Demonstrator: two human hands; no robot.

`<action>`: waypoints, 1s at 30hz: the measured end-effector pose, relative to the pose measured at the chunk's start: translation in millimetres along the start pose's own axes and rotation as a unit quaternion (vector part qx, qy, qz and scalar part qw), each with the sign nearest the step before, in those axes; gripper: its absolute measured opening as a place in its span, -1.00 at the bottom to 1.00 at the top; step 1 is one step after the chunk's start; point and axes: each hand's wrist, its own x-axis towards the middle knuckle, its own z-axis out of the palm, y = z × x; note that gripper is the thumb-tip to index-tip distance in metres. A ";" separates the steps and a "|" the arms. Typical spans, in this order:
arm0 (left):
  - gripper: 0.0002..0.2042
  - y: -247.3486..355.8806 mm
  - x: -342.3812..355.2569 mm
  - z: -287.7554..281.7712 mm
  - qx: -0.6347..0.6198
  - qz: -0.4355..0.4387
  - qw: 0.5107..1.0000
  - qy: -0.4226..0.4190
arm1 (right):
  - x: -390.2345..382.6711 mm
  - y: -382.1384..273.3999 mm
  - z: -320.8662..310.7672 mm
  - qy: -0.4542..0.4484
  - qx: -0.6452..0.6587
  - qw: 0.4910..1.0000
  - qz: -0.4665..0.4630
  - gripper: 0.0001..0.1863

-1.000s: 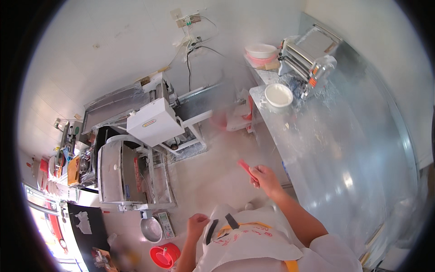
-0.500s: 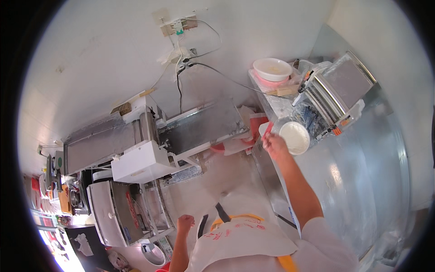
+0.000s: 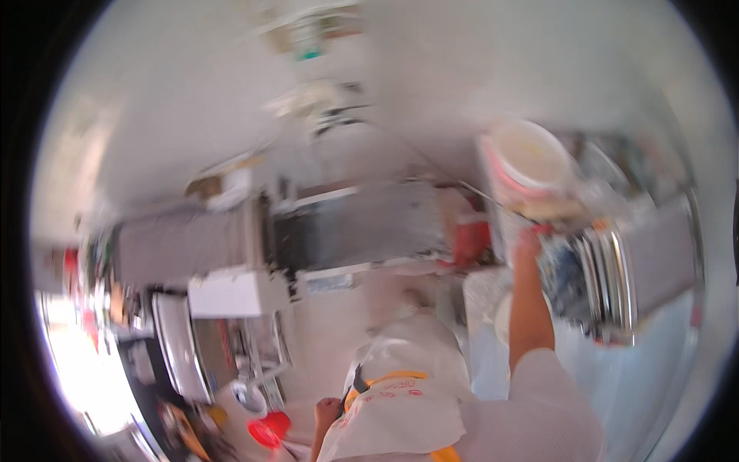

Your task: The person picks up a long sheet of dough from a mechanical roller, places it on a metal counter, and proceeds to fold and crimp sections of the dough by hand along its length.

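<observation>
My right hand (image 3: pixel 527 245), smeared by motion, is at the worktop's edge with a small red tool (image 3: pixel 543 229) at its fingers. What kind of tool it is, I cannot make out. Just beyond it stand a white bowl (image 3: pixel 533 154) and the pink basin (image 3: pixel 514 175) under it. My right forearm partly covers a round white tub (image 3: pixel 502 319), which held white powder or paste in the earlier view. My left hand (image 3: pixel 329 410) hangs low beside my white apron (image 3: pixel 400 427), its fingers curled, with nothing seen in them.
A roller machine (image 3: pixel 608 277) with a grey belt stands on the right worktop. Ahead is a long belt machine (image 3: pixel 369 223) with a white housing (image 3: pixel 235 295). Cords run down the wall from a socket. A red bucket (image 3: pixel 269 429) is on the floor at lower left.
The view has swung, blurring the picture. My right hand has gone from beside the white tub to near the stacked bowls, the red tool with it. My left hand is lower, closer to my apron.
</observation>
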 end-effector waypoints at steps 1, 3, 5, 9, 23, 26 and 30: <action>-0.72 8.4 -36.4 -37.0 0.060 -0.042 0.995 0.074 | -59.3 -99.6 25.4 0.243 0.062 0.968 0.004 -0.71; -0.70 4.9 -85.8 -65.8 0.110 -0.098 0.984 0.102 | -143.4 -156.7 26.4 0.002 0.103 0.986 0.132 -0.71; -0.71 4.6 -105.1 -61.7 0.062 -0.172 0.976 0.123 | -148.5 -172.9 -9.2 -0.227 -0.051 0.972 0.025 -0.64; -0.69 -15.1 -86.7 -24.9 0.007 -0.131 0.983 0.129 | -122.9 -248.4 -58.7 -0.039 0.309 0.943 0.113 -0.48; -0.54 -280.8 -248.5 208.3 -0.384 -0.287 0.819 0.316 | -400.4 -661.9 -316.2 -0.629 0.546 0.550 -0.066 -0.57; -0.62 -325.6 -287.5 244.5 -0.516 -0.270 0.730 0.357 | -458.8 -700.8 -267.0 -0.600 0.310 0.676 -0.295 -0.53; -0.76 -369.1 -321.7 255.4 -0.682 -0.201 0.550 0.438 | -524.8 -771.4 -249.4 -0.373 -0.221 0.577 -0.693 -0.71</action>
